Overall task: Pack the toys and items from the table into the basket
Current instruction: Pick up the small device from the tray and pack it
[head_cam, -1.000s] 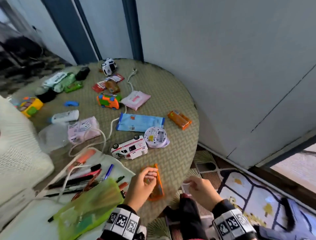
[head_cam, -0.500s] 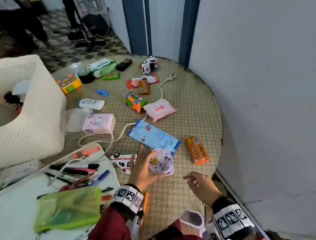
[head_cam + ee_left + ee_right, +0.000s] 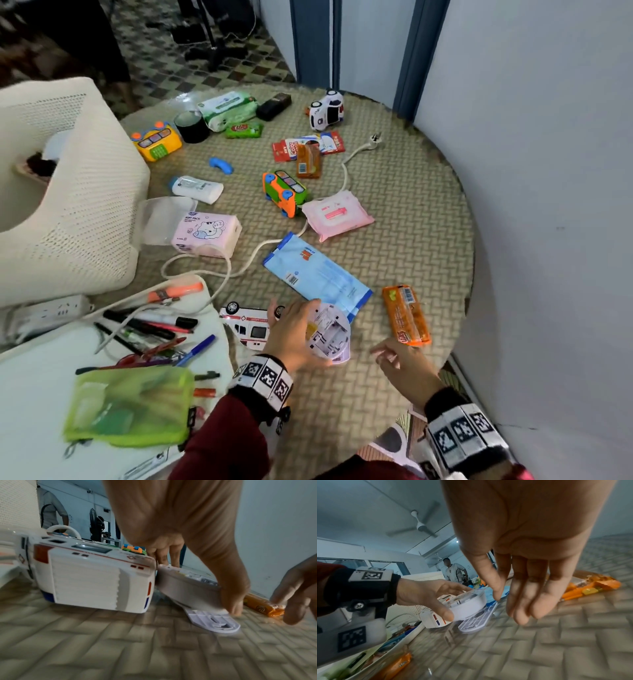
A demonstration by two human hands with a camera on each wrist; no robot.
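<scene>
At 6 o'clock on the round woven tabletop (image 3: 404, 246), the left hand (image 3: 291, 337) grips a round white gadget (image 3: 327, 334), thumb on its near rim and fingers over the far rim, tilted with its flat base plate touching the mat. The right hand (image 3: 402, 365) hovers just beside it at 5 o'clock, fingers loose and holding nothing.

At 7 o'clock a white tray (image 3: 30, 383) holds a green mesh pouch (image 3: 128, 406) and a scatter of pens and markers, too jumbled to count. A toy ambulance (image 3: 245, 325) lies on its side against the tray's edge, touching the gadget.

Toward 9 o'clock stands the white mesh basket (image 3: 85, 219); something dark and something pale lie inside, though I cannot tell what.

Across the tabletop I count two orange snack packs (image 3: 406, 315), four wipe or tissue packs (blue, two pink, green-and-white), three more toy vehicles, one white bottle (image 3: 197, 188), one white cable (image 3: 346, 171), and at 12 o'clock a black cup (image 3: 191, 126).
</scene>
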